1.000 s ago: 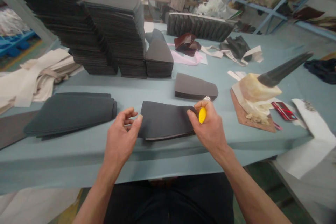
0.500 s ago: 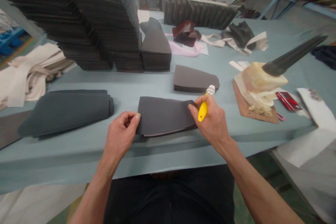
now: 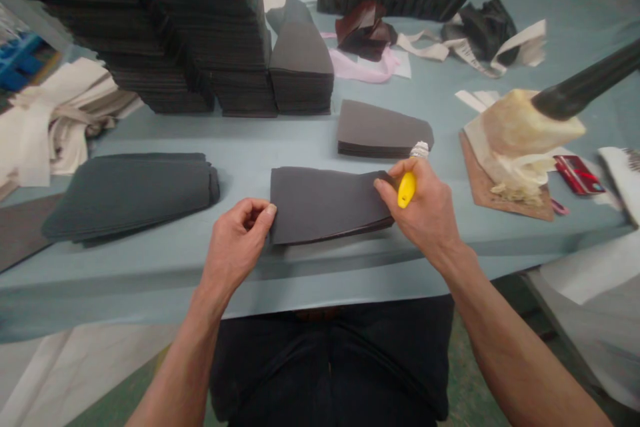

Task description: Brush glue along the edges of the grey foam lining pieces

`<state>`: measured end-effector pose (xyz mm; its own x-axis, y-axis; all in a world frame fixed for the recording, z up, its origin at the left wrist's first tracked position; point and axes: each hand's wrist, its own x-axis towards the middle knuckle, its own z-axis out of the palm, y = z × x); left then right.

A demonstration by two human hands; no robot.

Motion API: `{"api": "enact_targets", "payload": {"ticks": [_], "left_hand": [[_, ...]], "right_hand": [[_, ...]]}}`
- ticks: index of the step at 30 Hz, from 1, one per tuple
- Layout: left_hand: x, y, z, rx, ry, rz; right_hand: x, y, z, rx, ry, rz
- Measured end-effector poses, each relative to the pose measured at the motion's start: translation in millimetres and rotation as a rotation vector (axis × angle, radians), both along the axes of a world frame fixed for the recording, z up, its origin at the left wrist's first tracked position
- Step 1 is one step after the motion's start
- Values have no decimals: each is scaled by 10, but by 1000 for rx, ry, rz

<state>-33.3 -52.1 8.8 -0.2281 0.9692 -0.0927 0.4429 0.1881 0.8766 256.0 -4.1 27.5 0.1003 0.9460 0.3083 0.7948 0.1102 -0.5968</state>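
Note:
In front of me lies a small pile of dark grey, tapered sheet pieces (image 3: 325,203). My left hand (image 3: 241,240) has its thumb and curled fingers closed on the pile's left edge. At the right end, the thumb and fingertips of my right hand (image 3: 423,207) pinch the corner of the top piece. That same hand holds a yellow-handled brush (image 3: 407,189), whose pale, crusted end points away from me. Behind it rests another pile of grey pieces (image 3: 380,127). A stack of darker pieces (image 3: 130,190) lies to the left.
Tall stacks of dark pieces (image 3: 230,33) stand at the back left. On the right, a yellowish block with a dark handle (image 3: 530,123) sits on a brown board (image 3: 475,177), beside a red case (image 3: 579,175). Pale strips (image 3: 75,120) and dark scraps (image 3: 363,30) lie about the table.
The top piece has come into line with the pile, covering the lighter strip that showed along its near edge. Both hands keep their holds. The view has tilted down and shifted slightly.

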Motion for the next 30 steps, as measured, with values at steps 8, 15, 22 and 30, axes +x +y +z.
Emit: {"api": "enact_targets", "payload": {"ticks": [8, 15, 22, 30], "left_hand": [[31, -33, -27, 34, -6, 20], [68, -67, -62, 40, 7, 37], [72, -75, -86, 37, 29, 39], [73, -55, -40, 31, 21, 11]], "right_hand": [[50, 10, -72, 26, 5, 11], [66, 18, -135, 9, 10, -5], [67, 42, -159, 26, 54, -14], [71, 49, -170, 17, 138, -24]]}}
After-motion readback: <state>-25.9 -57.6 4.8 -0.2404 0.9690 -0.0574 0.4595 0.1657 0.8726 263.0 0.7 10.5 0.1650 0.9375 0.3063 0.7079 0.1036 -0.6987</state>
